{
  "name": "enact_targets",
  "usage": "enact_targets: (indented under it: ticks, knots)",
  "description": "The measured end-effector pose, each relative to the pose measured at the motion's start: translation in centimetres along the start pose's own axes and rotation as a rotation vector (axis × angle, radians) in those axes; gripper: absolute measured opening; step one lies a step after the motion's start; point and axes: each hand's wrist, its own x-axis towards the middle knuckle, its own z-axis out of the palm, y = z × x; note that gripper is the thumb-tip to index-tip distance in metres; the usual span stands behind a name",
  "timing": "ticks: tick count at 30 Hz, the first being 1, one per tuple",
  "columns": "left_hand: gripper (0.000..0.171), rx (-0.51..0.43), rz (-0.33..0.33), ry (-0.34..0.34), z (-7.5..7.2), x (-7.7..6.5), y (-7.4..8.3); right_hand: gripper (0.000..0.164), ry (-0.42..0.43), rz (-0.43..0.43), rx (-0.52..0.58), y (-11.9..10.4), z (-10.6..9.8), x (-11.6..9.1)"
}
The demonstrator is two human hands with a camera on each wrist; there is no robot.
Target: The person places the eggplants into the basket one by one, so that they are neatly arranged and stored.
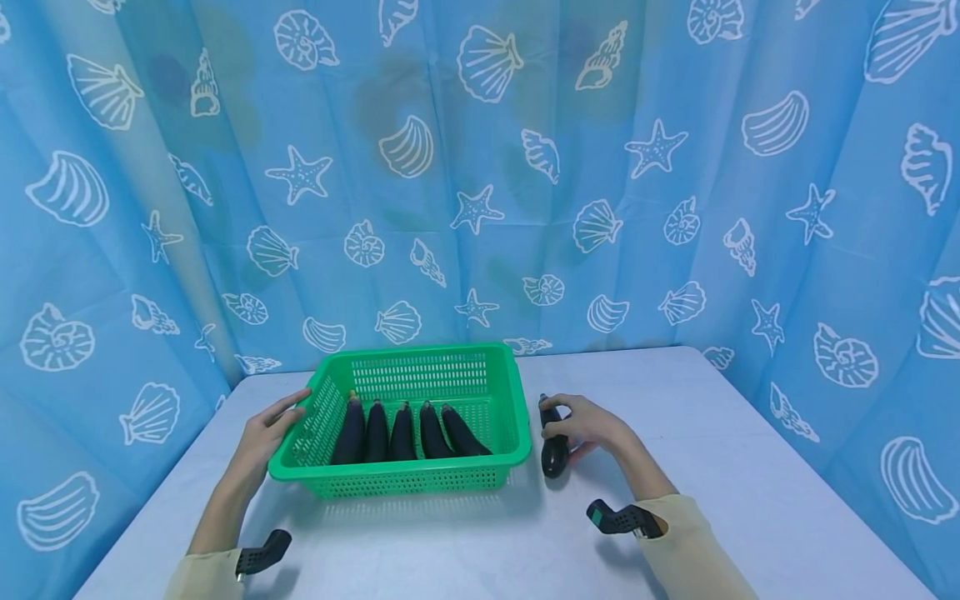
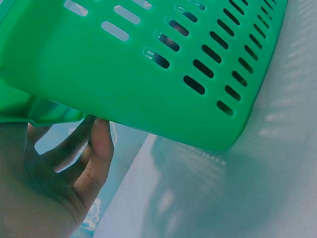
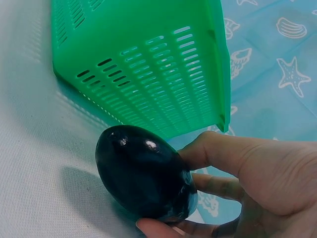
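A green plastic basket with slotted walls stands on the table, and several dark eggplants lie side by side in it, stems toward the far wall. My left hand holds the basket's left rim; in the left wrist view, the fingers meet the rim from below. Just right of the basket, my right hand grips one more eggplant, thumb on one side and fingers on the other. Its glossy rounded end faces the right wrist camera. Whether this eggplant touches the table is hard to tell.
A white cloth covers the table. Behind and on both sides hangs a blue curtain with white shells and starfish. Each forearm carries a black wrist camera mount.
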Motion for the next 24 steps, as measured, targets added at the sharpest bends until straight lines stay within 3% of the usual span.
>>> enact_targets:
  ticks: [24]
  knots:
    - [0.06,-0.012,0.014,0.0,-0.02,0.06,0.17,0.06,0.015,0.002,-0.015,-0.4,-0.59,-0.15]
